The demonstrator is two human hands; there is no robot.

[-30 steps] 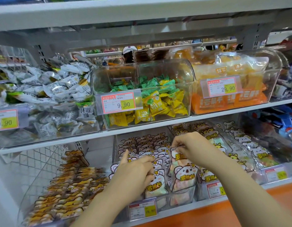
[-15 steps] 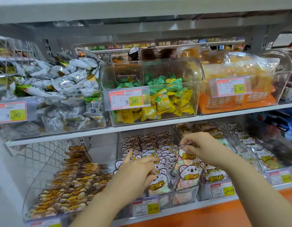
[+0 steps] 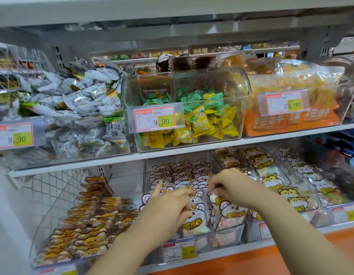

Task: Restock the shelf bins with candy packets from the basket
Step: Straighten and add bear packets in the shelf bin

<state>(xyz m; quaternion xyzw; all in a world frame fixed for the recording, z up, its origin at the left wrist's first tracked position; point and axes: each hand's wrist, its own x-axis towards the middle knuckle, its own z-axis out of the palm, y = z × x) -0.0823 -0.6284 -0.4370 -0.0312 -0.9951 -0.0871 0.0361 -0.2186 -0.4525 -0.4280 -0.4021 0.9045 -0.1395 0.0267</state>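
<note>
Plastic bin (image 3: pixel 147 179): right grip (image 3: pixel 231 187) pinches one bear packet (image 3: pixel 229 213), left grip's (image 3: pixel 164 207) hold unclear.

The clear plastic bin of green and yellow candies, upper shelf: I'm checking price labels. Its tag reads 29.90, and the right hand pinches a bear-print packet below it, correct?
No. The head view shows the red-and-yellow price tag on the clear plastic bin of green and yellow candies reading 9.90, not 29.90. The right hand does pinch a bear-print packet below it.
</note>
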